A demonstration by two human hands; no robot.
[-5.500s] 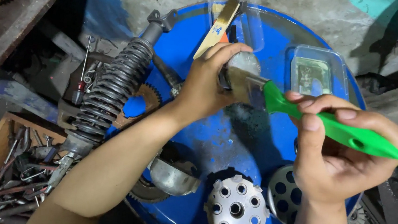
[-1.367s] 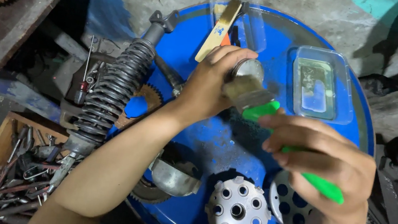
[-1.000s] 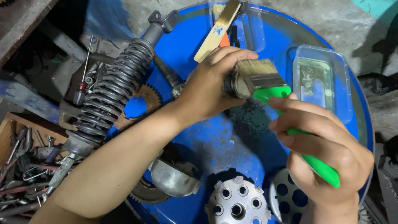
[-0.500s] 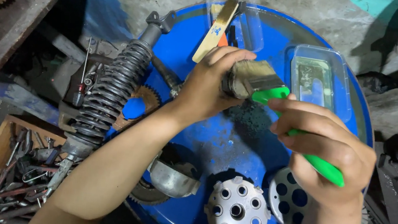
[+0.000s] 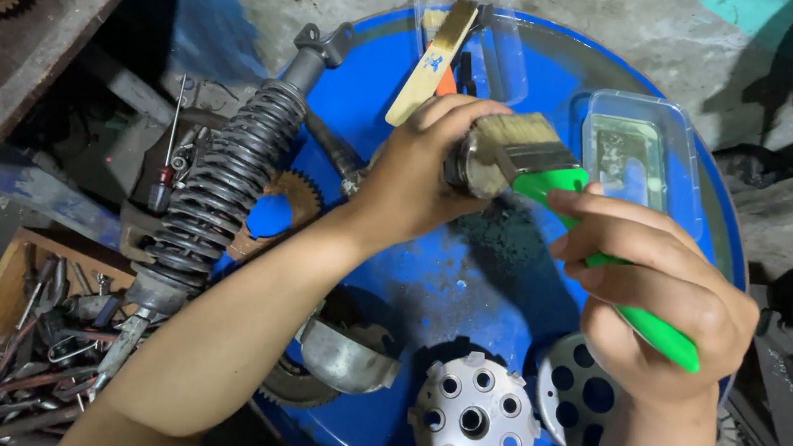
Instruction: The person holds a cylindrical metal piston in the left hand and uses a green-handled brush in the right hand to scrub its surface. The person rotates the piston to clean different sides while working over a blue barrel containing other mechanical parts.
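My left hand [image 5: 418, 170] grips a small round metal part [image 5: 465, 168] above the blue drum top [image 5: 430, 278]. The part is mostly hidden by my fingers and by the brush. My right hand [image 5: 655, 295] holds a paintbrush with a green handle [image 5: 629, 302]. Its bristles [image 5: 518, 137] press against the metal part. A dark patch of grit lies on the drum just below the part.
A clear plastic tray [image 5: 641, 162] with liquid sits at the drum's far right. A perforated metal hub [image 5: 471, 424] and a perforated plate [image 5: 577, 392] lie near me. A coil shock absorber [image 5: 226, 177] leans at the left, above a wooden box of tools [image 5: 8, 347].
The brush has swept up from below the metal part to lie over it. My right hand has shifted slightly right. My left hand has kept its hold in place.
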